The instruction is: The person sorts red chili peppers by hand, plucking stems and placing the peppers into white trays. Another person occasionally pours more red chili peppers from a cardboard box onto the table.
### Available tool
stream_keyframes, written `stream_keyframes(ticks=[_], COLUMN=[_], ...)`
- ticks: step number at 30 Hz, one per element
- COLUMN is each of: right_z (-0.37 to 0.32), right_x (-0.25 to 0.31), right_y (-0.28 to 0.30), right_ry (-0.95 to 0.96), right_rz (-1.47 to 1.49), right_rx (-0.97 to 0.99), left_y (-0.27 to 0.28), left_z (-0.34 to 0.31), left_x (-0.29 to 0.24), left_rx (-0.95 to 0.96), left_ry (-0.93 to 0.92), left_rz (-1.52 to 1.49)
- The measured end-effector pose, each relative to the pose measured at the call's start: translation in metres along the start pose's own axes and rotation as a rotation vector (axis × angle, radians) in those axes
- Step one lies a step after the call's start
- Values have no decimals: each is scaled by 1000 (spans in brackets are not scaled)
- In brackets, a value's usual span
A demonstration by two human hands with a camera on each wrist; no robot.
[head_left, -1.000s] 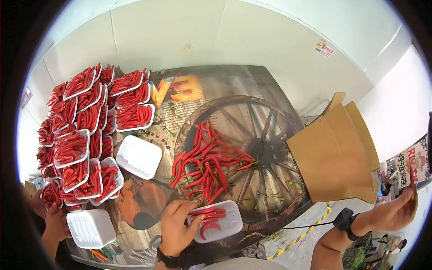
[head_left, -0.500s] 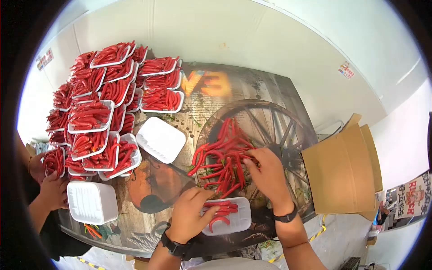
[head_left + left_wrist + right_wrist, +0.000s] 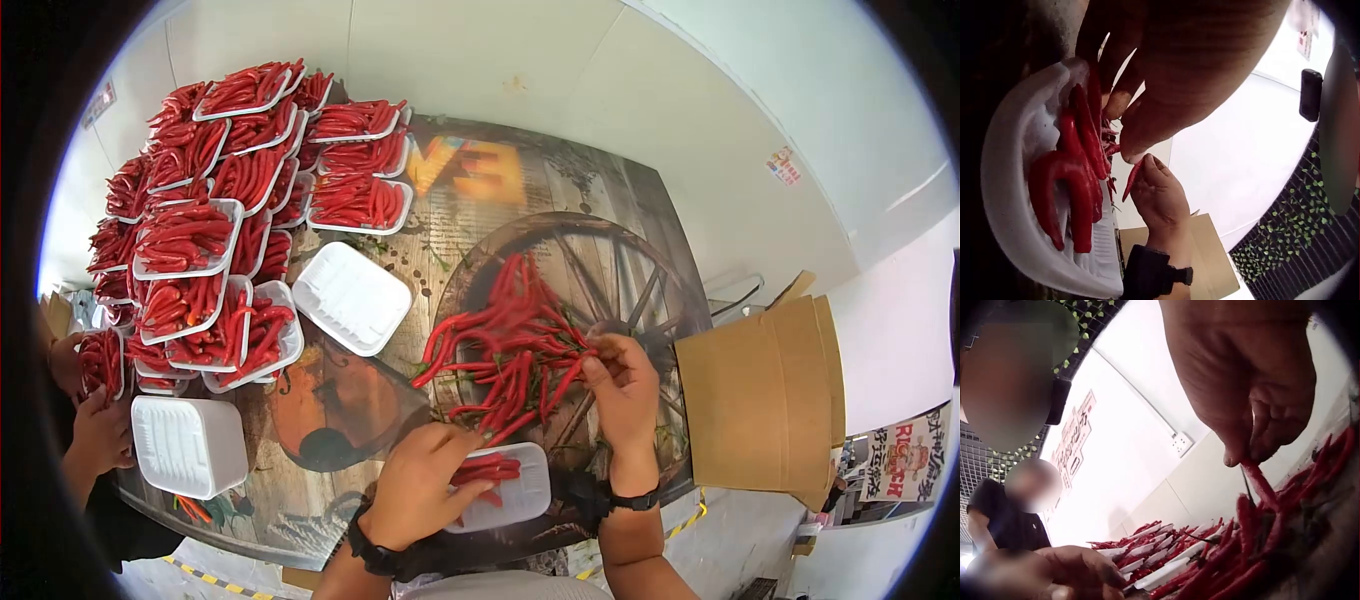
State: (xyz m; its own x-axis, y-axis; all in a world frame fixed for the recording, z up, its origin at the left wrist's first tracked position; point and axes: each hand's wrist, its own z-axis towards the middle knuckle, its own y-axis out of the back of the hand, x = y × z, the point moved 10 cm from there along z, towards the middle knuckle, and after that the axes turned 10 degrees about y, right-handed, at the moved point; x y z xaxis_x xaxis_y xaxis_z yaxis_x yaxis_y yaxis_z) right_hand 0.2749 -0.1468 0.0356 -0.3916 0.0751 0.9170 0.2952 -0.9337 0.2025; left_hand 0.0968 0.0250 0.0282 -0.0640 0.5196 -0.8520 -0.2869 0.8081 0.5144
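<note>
Near the front edge, a white tray point(image 3: 525, 500) holds several red chilies point(image 3: 487, 467). My left hand point(image 3: 418, 488) rests at its left side, fingers loosely bent over the tray and chilies; the left wrist view shows its fingers point(image 3: 1120, 94) above them. Beyond the tray lies a loose pile of red chilies point(image 3: 500, 335). At the pile's right edge, my right hand point(image 3: 628, 395) pinches one red chili between thumb and fingers; this chili point(image 3: 1132, 180) hangs from the fingertips in the left wrist view, and the pinched chili point(image 3: 1259, 482) points down in the right wrist view.
Filled chili trays point(image 3: 185, 240) are stacked at the left. One white tray point(image 3: 353, 298) without chilies lies beside them, and a white tray stack point(image 3: 190, 447) stands nearer. Another person's hand point(image 3: 100, 435) is at the far left. A cardboard box point(image 3: 760, 395) stands at the right.
My right hand has come in from the far right to the pile and now pinches a chili. The left hand stays at the tray, its fingers farther over it. The head view has shifted.
</note>
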Motion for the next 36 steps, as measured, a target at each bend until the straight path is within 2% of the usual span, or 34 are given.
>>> stream_keyframes(ticks=[2, 6, 9, 11, 12, 13, 15, 16, 18, 20, 22, 23, 25, 26, 28, 30, 32, 36], right_z=[-4, -15, -22, -29, -34, -37, -52, -58, -73, -82, -90, -92, -86, -86, -86, -88, -93, -102], right_x=[2, 2, 3, 6, 8, 8, 11, 12, 16, 17, 10, 13, 30, 28, 53, 54, 54, 52], right_y=[4, 1, -8, -13, -19, -19, -38, -38, -53, -54, -55, -55, -49, -48, -51, -51, -53, -61], right_ry=[-34, -109, -95, -120, -144, -147, -174, -189, -221, -206, -229, -233, -80, -84, 304, 318, 336, 402], right_rz=[96, 387, 486, 503, 514, 530, 536, 552, 557, 554, 343, 352, 8, 8, -268, -272, -280, -431], right_rx=[9, -16, 9, 40, 77, 60, 228, 212, 338, 364, 423, 417, 458, 449, 495, 502, 527, 515], left_y=[-7, -13, -20, -11, -12, -1, 11, 9, 10, 9, 5, 5, 3, 2, 1, 2, 8, 10], left_z=[-1, 0, -1, 1, 1, 1, -4, -5, -5, -3, -1, -1, -1, -1, -1, -1, -3, 0], left_x=[-1, 0, 4, 0, -2, -2, 7, 9, 8, 4, 3, 2, 0, -2, -4, -1, 14, 18], left_rx=[76, 111, 120, 16, 28, -53, -182, -162, -132, -129, -54, -21, 5, 21, 28, 26, -54, -86], left_ry=[-15, -35, -32, -44, -45, -34, 22, 32, 4, -27, -29, -25, -26, -31, -38, -44, 42, 127], left_rz=[25, 50, 49, 45, 61, -1, -145, -129, -188, -135, -151, -152, -141, -136, -150, -165, -185, -160])
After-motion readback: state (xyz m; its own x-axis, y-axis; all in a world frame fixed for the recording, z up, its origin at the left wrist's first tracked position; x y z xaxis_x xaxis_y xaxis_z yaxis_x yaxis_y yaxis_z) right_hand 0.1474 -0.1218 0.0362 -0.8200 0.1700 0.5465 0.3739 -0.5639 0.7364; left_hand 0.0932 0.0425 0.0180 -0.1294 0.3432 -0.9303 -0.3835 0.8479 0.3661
